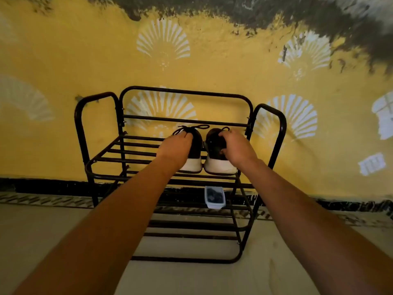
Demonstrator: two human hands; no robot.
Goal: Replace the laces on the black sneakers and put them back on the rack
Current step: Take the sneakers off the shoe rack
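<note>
Two black sneakers (pixel 215 165) are sitting side by side on the shoe rack (pixel 185 91), top shelf, under our hands. Our left hand (pixel 176 145) is gripping the left sneaker (pixel 196 154), and our right hand (pixel 236 145) is clasping the right sneaker (pixel 214 145).

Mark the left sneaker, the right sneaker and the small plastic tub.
left sneaker (pixel 192 166), head view, on its white heel sole.
right sneaker (pixel 220 166), head view, on its white heel sole.
small plastic tub (pixel 214 205), head view, on its near wall.
</note>
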